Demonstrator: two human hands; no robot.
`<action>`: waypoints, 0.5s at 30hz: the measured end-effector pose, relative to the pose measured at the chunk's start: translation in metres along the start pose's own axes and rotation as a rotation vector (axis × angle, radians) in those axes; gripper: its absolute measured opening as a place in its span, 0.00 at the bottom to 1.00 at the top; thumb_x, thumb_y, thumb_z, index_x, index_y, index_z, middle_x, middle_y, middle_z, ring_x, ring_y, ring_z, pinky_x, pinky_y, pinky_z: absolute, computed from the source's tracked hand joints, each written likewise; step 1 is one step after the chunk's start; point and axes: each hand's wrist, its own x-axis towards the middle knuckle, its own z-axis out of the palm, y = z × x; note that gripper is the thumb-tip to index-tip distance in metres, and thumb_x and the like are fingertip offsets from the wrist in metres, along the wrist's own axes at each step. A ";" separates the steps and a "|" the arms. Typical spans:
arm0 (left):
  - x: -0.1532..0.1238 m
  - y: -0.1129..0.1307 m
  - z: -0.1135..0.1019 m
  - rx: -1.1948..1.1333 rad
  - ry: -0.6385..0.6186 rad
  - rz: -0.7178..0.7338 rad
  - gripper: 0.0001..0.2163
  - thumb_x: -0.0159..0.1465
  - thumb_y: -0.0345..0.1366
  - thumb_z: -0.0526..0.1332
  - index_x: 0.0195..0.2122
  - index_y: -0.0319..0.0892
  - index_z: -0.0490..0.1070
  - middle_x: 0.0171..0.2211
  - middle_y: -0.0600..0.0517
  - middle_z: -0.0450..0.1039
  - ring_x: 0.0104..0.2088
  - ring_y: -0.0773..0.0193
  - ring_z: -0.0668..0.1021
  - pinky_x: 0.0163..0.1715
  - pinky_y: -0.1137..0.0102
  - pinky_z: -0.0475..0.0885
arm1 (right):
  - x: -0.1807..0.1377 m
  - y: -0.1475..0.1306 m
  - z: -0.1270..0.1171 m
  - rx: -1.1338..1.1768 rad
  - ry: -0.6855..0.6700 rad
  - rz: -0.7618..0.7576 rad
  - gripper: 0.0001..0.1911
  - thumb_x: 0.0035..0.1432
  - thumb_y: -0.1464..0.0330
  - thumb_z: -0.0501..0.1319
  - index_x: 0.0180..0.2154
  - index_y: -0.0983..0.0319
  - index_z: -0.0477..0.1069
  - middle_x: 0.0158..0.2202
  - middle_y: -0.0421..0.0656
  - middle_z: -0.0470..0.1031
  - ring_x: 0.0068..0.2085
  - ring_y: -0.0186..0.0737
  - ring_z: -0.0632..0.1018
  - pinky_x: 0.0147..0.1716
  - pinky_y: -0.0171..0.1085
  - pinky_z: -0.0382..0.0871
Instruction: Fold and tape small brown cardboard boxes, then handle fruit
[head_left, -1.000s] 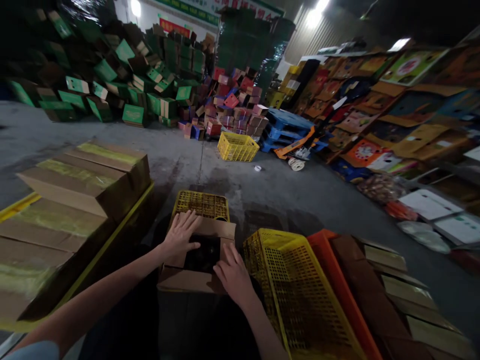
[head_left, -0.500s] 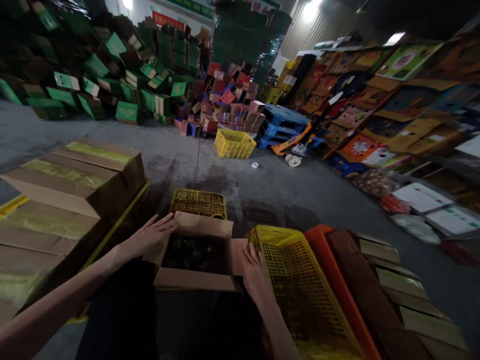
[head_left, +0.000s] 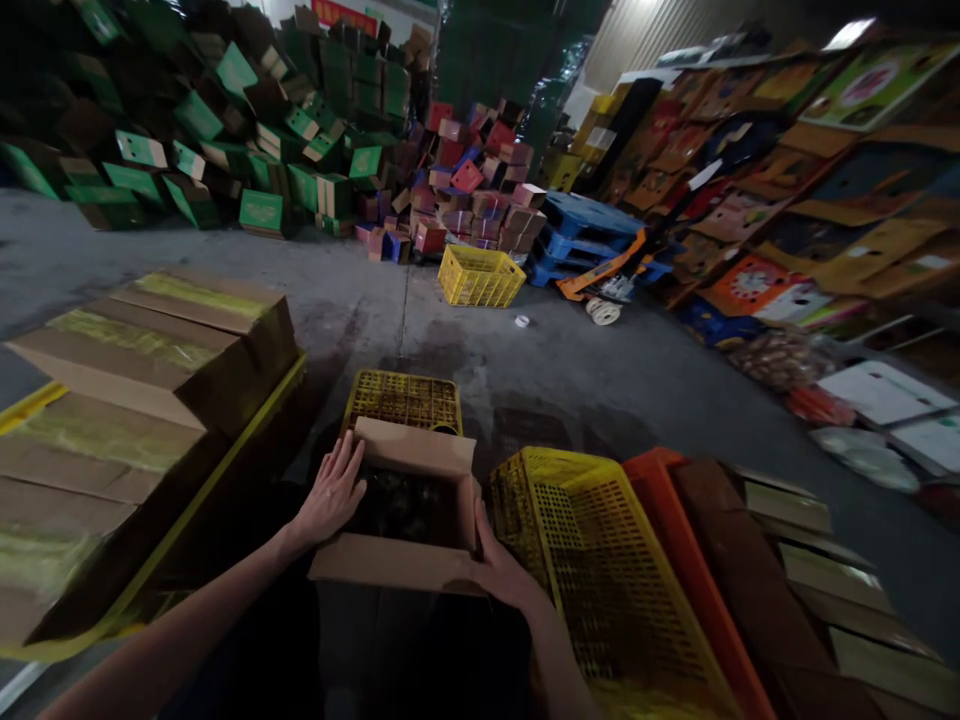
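An open cardboard box (head_left: pixel 397 562) sits low in front of me, its far and near flaps standing outward. Dark round items (head_left: pixel 401 503), too dim to identify, lie inside it. My left hand (head_left: pixel 334 497) is open, with its fingers stretched out over the box's left side, where the side flap is folded in and mostly covered. Against the right side rests my right hand (head_left: pixel 501 565), its thumb extended up along the wall and apart from the other fingers. Those fingers are partly hidden by shadow at the box's near right corner.
Beyond the box is a yellow crate (head_left: pixel 405 378). A yellow basket (head_left: pixel 551 580) and orange crate (head_left: pixel 701 580) stand to the right, beside taped cartons (head_left: pixel 832 570). More taped cartons (head_left: pixel 120 420) fill the left. Farther off are another crate (head_left: pixel 481 277) and a pallet jack (head_left: pixel 604 285).
The box's left and right flaps, spread outward before, are now folded in. Both hands have moved inward against the box sides. The view has tilted slightly down.
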 end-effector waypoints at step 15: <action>0.004 0.012 0.002 0.163 0.011 0.010 0.28 0.71 0.42 0.49 0.71 0.40 0.51 0.70 0.42 0.57 0.70 0.45 0.56 0.67 0.47 0.54 | 0.001 0.003 0.032 -0.117 0.217 -0.076 0.70 0.50 0.58 0.72 0.70 0.53 0.15 0.75 0.51 0.26 0.73 0.54 0.43 0.68 0.56 0.48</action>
